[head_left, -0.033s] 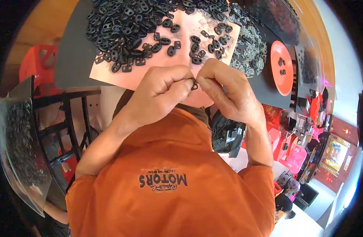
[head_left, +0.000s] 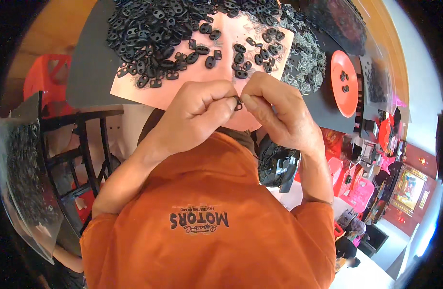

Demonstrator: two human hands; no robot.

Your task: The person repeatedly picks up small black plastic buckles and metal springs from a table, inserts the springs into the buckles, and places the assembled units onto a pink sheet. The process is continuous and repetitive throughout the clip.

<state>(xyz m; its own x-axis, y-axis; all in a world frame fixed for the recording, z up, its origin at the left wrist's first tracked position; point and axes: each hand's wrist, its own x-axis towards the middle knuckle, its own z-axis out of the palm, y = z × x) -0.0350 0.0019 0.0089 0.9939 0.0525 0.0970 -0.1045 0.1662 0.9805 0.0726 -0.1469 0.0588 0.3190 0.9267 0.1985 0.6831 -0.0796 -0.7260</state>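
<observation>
My left hand (head_left: 202, 108) is closed in a pinch on a small black plastic cord lock piece (head_left: 238, 103), whose ring-shaped end sticks out past the fingertips. Right against it, my right hand (head_left: 279, 108) has thumb and forefinger pressed together; anything between them is hidden. Both hands meet above the near edge of a pink sheet (head_left: 207, 84). Loose black two-hole cord lock parts (head_left: 202, 49) lie scattered on that sheet. A large heap of the same black parts (head_left: 149, 29) rises behind my left hand, and a pile of small metal springs (head_left: 306, 62) lies beyond my right.
A dark table (head_left: 91, 72) carries everything. On its right side an orange-red plate (head_left: 344, 98) holds a few black parts. Clear bags of black parts hang or stand at far left (head_left: 28, 178) and right. Red stools (head_left: 48, 82) and a black metal frame (head_left: 81, 139) flank me.
</observation>
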